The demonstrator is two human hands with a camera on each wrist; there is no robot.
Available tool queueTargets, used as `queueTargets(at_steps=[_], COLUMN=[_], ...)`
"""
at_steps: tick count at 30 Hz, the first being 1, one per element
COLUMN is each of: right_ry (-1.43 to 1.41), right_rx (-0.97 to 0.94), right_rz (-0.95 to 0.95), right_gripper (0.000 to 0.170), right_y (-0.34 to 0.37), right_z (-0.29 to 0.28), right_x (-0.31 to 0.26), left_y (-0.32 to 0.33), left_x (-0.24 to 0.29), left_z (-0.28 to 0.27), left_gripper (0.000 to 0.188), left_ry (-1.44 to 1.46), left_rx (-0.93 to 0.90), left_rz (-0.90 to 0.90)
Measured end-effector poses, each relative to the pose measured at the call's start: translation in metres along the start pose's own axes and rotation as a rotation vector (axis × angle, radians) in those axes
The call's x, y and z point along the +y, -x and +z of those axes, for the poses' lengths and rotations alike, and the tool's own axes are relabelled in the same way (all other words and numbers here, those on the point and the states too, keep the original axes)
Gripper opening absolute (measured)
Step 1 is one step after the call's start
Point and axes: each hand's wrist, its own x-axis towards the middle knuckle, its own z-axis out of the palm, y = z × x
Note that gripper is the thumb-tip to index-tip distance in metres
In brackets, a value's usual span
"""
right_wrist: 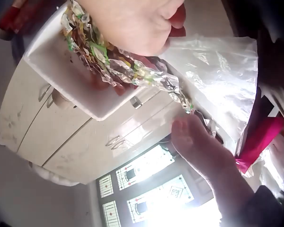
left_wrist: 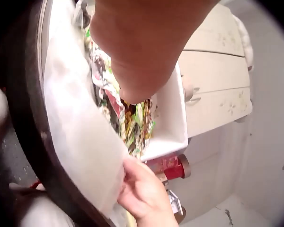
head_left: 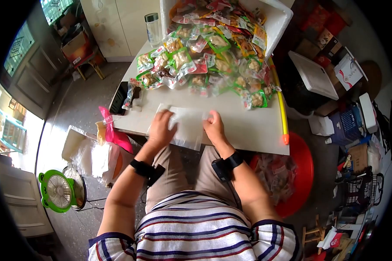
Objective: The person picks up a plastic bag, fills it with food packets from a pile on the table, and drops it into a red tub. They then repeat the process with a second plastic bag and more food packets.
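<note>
Right hand (head_left: 214,129), centre of the head view: thumb and fingers pinched the edge of one clear, thin plastic bag (head_left: 188,126). Left hand (head_left: 162,129), just left of centre: fingers loosely bent over the bag's left side, thumb spread apart from them, nothing pinched between. The bag lay flat between the hands, at the near edge of a pale, smooth-topped table (head_left: 261,126). Black wristband devices, two: one per wrist.

Upper centre: heap of sealed, glossy food packets in green, red and yellow (head_left: 178,58), spilling from a white foam box (head_left: 281,21). Left of the heap: clear glass bottle with dark lid (head_left: 153,30); below it, black rectangular phone-like object (head_left: 118,99). Right edge of table: yellow stick with orange tip (head_left: 281,100). Lower right: round red plastic basin (head_left: 304,174), containing packets. Lower left: green frog-shaped fan (head_left: 56,191).
</note>
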Motion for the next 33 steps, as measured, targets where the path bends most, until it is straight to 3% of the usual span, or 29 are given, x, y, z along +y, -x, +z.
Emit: queueTargets(at_steps=[4,9,12,15,19,22,24,27,30,33], right_ry=[0.002,-0.253,-0.372,-0.267,0.000,0.038,-0.155,-0.292,-0.289,-0.339], right_rx=[0.044,-0.031,-0.090,-0.128,-0.160,-0.161,-0.183,-0.241,-0.253,-0.270], right_rz=[0.011,0.139,0.160,0.130,0.077,0.107,0.155,0.198,0.172,0.186], right_gripper=[0.044,0.045,0.043,0.041,0.037,0.035,0.033,0.031,0.029,0.027], right_y=[-0.005,0.002,0.003,0.001,-0.006,-0.004,-0.002,-0.001,0.000,-0.003], right_z=[0.006,0.002,0.001,0.000,0.004,0.002,0.002,-0.001,-0.001,0.000], right_x=[0.012,-0.008,-0.007,0.002,0.017,0.007,0.004,-0.007,-0.011,-0.008], left_y=[0.002,-0.002,-0.010,-0.012,-0.004,-0.008,-0.011,-0.015,-0.018,-0.008], left_x=[0.042,0.054,0.053,0.048,0.037,0.039,0.043,0.046,0.048,0.031], left_z=[0.027,0.044,0.039,0.036,0.050,0.045,0.037,0.036,0.032,0.045], left_gripper=[0.028,0.028,0.026,0.026,0.027,0.029,0.031,0.032,0.029,0.023], left_ry=[0.268,0.039,0.123,0.209,0.145,0.146,0.154,0.238,0.228,0.384], left_rx=[-0.390,-0.449,-0.539,-0.578,-0.502,-0.548,-0.598,-0.584,-0.629,-0.514], left_rz=[-0.325,-0.302,-0.398,-0.411,-0.243,-0.213,-0.166,-0.497,-0.552,-0.594])
